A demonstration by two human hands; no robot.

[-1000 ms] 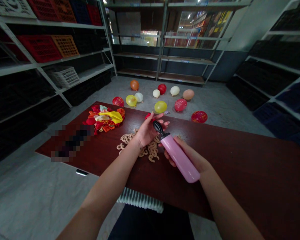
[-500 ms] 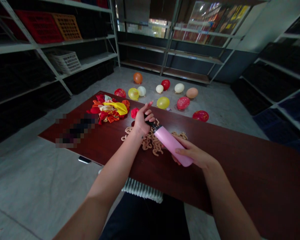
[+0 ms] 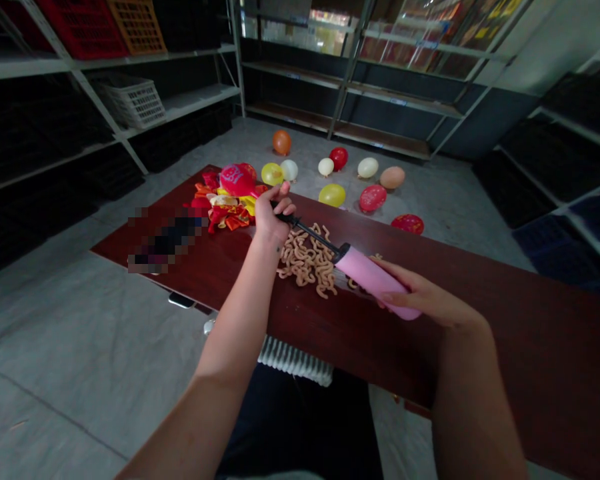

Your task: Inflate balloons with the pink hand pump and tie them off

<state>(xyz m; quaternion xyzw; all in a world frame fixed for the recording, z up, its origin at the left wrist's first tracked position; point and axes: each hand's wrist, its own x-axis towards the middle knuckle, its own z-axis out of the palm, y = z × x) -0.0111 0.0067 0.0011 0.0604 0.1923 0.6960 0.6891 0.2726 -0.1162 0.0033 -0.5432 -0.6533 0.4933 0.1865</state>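
Observation:
My right hand (image 3: 415, 287) is wrapped round the pink barrel of a balloon pump (image 3: 373, 277), held slanted above the table. My left hand (image 3: 275, 212) is closed on the pump's black nozzle end, with the black rod drawn well out between the hands. A red printed balloon (image 3: 237, 180), partly filled, sticks out beyond my left hand at the nozzle; its neck is largely hidden by my fingers. Below the rod lies a heap of tan, curly, worm-like pieces (image 3: 307, 257). Behind the red balloon is a pile of limp coloured balloons (image 3: 230, 212).
The dark red table (image 3: 480, 307) runs off to the right. A pixelated dark object (image 3: 167, 243) lies on its left. Several blown-up balloons, among them a yellow balloon (image 3: 332, 195), rest on the floor beyond. Shelving (image 3: 290, 79) lines the back and both sides. A phone-like object (image 3: 181, 300) shows below the table edge.
My hands have moved apart, drawing the black rod out of the pink barrel. The red balloon at my left hand has grown larger. The view has tilted slightly down.

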